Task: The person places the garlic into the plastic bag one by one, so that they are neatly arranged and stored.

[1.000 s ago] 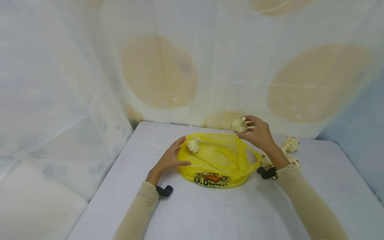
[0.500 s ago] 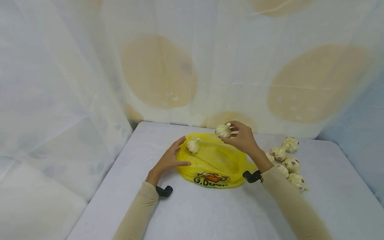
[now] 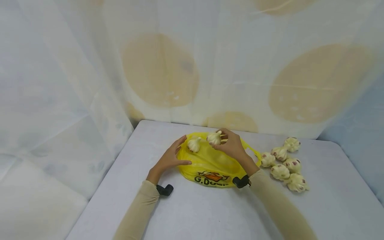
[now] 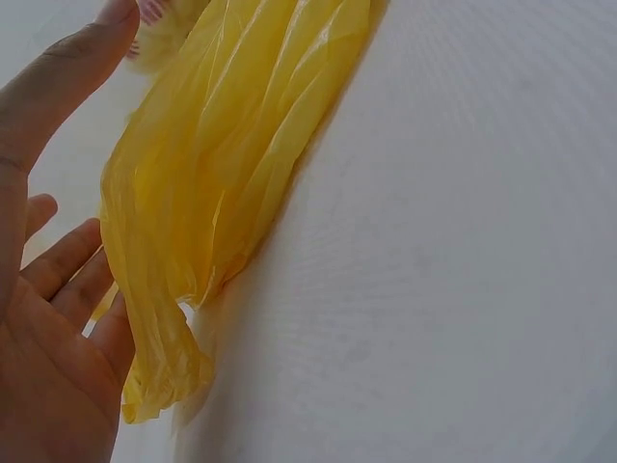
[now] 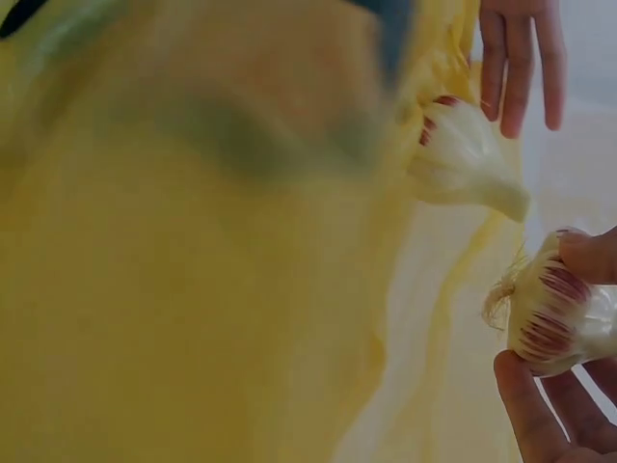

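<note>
A yellow plastic bag (image 3: 210,161) with a printed duck and lettering lies on the table. My right hand (image 3: 232,145) pinches a garlic bulb (image 3: 214,138) between thumb and fingers, over the bag's back part. Another garlic bulb (image 3: 194,145) sits on the bag at its left end. At that left end my left hand (image 3: 169,160) stays with thumb and fingers spread, its fingers against the yellow plastic (image 4: 193,193) in the left wrist view. The right wrist view shows red-purple streaks and roots on the held bulb (image 5: 554,309), with the other bulb (image 5: 463,154) beyond it.
Right of the bag lies a group of several garlic bulbs (image 3: 280,171), the closest beside the bag's handle loop. The white table (image 3: 195,213) is backed by a pale curtain (image 3: 228,66) with tan round patches.
My right hand has carried its garlic bulb leftward and down over the bag, revealing the bulbs on the right. The left hand and the bulb beside it have stayed in place.
</note>
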`<action>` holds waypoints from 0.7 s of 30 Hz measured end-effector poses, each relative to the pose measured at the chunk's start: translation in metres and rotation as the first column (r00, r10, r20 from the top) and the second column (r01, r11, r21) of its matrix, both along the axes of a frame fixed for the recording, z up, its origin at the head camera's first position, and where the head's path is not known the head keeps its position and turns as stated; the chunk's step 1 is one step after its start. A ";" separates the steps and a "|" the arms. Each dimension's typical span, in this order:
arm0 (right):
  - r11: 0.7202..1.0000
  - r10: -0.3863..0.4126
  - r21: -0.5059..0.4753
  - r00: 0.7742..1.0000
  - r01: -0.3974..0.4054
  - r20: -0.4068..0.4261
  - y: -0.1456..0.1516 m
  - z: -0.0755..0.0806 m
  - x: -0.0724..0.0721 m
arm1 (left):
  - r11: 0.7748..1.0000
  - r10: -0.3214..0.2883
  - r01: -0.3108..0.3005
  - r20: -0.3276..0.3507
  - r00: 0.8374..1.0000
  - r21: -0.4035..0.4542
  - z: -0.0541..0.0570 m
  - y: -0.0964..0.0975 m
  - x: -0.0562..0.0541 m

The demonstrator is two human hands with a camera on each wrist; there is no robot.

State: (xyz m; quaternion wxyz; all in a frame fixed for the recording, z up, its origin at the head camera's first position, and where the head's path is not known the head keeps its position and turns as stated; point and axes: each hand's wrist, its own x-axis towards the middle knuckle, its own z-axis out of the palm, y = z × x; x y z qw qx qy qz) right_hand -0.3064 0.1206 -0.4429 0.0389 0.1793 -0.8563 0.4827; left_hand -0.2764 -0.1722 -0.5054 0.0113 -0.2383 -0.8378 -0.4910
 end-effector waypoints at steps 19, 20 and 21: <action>1.000 -0.006 0.004 0.999 0.006 0.044 -0.021 -0.031 -0.003 | 1.000 -0.014 0.014 -0.017 1.000 -0.006 0.000 0.000 -0.003; 1.000 -0.007 0.005 0.999 0.006 0.047 -0.022 -0.032 -0.003 | 1.000 -0.016 0.015 -0.018 1.000 -0.006 0.000 0.000 -0.002; 1.000 -0.008 0.010 0.999 0.007 0.049 -0.023 -0.033 -0.003 | 1.000 -0.017 0.017 -0.019 1.000 -0.007 -0.001 0.000 -0.002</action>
